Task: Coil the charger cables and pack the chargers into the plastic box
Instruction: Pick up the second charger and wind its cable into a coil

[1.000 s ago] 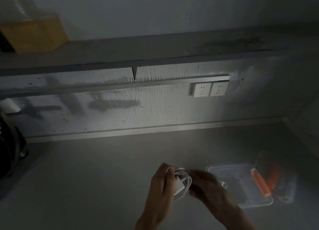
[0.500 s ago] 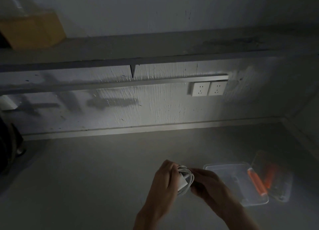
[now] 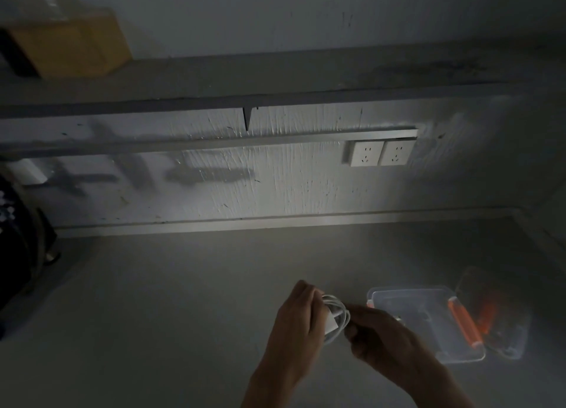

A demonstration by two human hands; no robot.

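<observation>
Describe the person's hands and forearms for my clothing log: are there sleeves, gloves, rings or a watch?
The left hand and the right hand are both bare, with no gloves. No sleeve, watch or bracelet shows on either forearm. No ring is visible, though the light is dim.

Dim utility/storage nook, prob. home: bare grey counter (image 3: pixel 153 300), scuffed wall, twin sockets (image 3: pixel 379 153), shelf (image 3: pixel 275 76) w/ cardboard box (image 3: pixel 70 43).

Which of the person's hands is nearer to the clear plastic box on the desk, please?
The right hand is nearer: it overlaps the plastic box at the box's left edge in this view. The left hand is farther left, beyond the coiled white charger cable that both hands hold.
</observation>
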